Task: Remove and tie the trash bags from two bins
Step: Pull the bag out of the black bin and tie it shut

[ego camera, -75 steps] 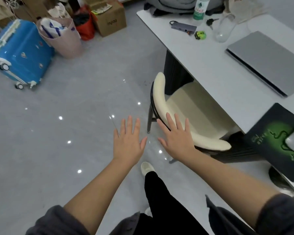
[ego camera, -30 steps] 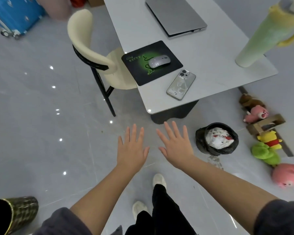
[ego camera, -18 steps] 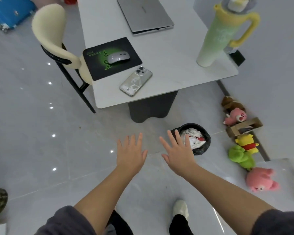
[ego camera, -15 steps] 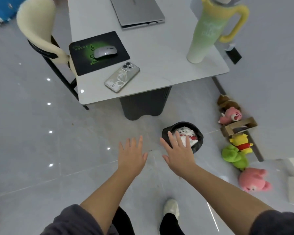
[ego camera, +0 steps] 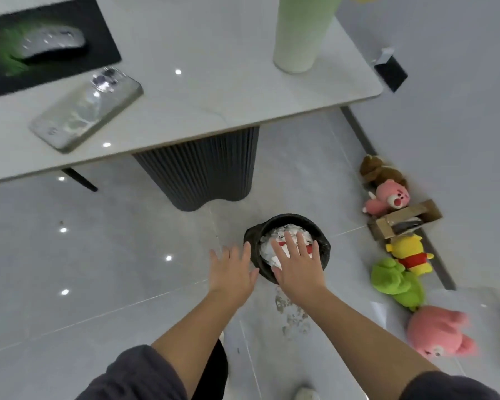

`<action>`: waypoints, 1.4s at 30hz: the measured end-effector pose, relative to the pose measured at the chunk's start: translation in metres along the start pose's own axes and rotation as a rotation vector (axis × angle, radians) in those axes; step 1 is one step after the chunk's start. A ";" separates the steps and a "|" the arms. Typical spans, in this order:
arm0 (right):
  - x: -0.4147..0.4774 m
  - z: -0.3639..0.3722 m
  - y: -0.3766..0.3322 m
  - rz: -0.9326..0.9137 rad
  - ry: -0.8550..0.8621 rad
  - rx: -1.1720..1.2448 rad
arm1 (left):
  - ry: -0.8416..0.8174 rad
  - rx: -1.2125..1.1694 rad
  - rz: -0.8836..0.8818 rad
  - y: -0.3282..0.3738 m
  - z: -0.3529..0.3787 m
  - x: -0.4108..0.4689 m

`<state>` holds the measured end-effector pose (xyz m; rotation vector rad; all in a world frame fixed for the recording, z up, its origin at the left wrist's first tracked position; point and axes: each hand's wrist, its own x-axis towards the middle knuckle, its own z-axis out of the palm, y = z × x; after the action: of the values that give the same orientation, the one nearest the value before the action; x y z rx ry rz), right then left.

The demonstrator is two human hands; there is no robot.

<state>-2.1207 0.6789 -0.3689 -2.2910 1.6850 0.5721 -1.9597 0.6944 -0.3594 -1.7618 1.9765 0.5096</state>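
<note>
Black trash bag lines a small round bin standing on the grey tiled floor just right of the frame's centre. The bag's rim is folded over the bin's edge, and crumpled white-and-red waste fills it nearly to the top. The right hand is flat with fingers straight and spread, overlapping the bin's mouth in the picture and holding nothing; whether it touches the bag cannot be told. The left hand, just beside it to the left, is equally flat, spread and empty, its fingertips near the bin's left side. Above the bin in the frame, a dark ribbed pedestal supports a white table. On the table are a phone, a mouse on a black-and-green pad at upper left, and a pale green tumbler at top. Along the wall at right lie plush toys and a cardboard box.
</note>
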 end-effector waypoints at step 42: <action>0.261 0.194 0.028 -0.308 0.221 0.330 | 0.809 -1.110 0.083 0.014 0.216 0.249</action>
<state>-2.1129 0.5270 -0.6580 -2.3598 1.3460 -0.0238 -1.9782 0.6072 -0.6776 -2.8880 2.5204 1.2463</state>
